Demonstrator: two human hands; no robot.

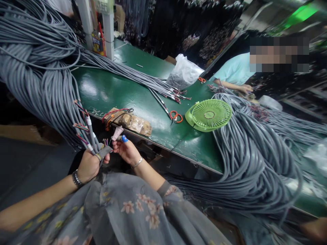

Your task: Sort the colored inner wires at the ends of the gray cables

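Note:
My left hand is closed around the ends of several grey cables, which hang down from a big bundle at the left. Thin coloured wires stick out of the cable ends. My right hand pinches at those wire tips just right of the left hand; its fingers wear tape and a blue fingertip cover. Both hands are below the near edge of the green table, over my lap.
On the table lie a taped wooden block with red wires, orange scissors, a green fan, a plastic bag and more cables. A large cable coil fills the right. Another person works across the table.

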